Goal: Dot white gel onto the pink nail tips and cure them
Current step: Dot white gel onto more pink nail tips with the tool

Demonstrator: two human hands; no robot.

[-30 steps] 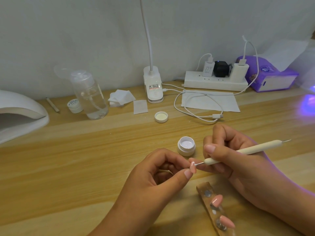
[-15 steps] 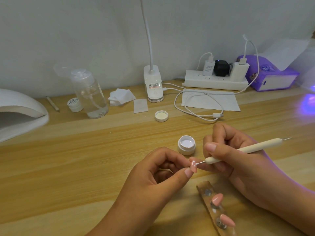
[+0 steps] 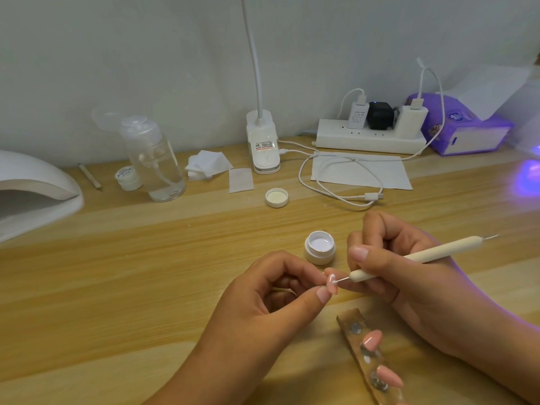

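My left hand (image 3: 271,299) pinches a pink nail tip (image 3: 332,283) between thumb and fingers, above the wooden table. My right hand (image 3: 409,276) grips a cream dotting tool (image 3: 415,255) like a pen, and its metal point touches the pinched tip, where white gel shows. An open white gel pot (image 3: 319,247) stands just behind the hands. Its lid (image 3: 276,197) lies upside down farther back. Two more pink nail tips (image 3: 371,340) (image 3: 390,375) sit on a clear holder strip (image 3: 355,340) at the front right. A white curing lamp (image 3: 32,188) stands at the far left.
Along the back are a clear pump bottle (image 3: 157,168), a small labelled jar (image 3: 127,178), a wooden stick (image 3: 90,176), cotton pads (image 3: 207,165), a clip lamp base (image 3: 263,147), a power strip (image 3: 371,135) with chargers, a loose cable (image 3: 336,194), paper and a purple tissue pack (image 3: 461,127).
The dotting tool's point has shifted slightly on the pinched tip, and white gel now shows there. Both hands stay almost in place.
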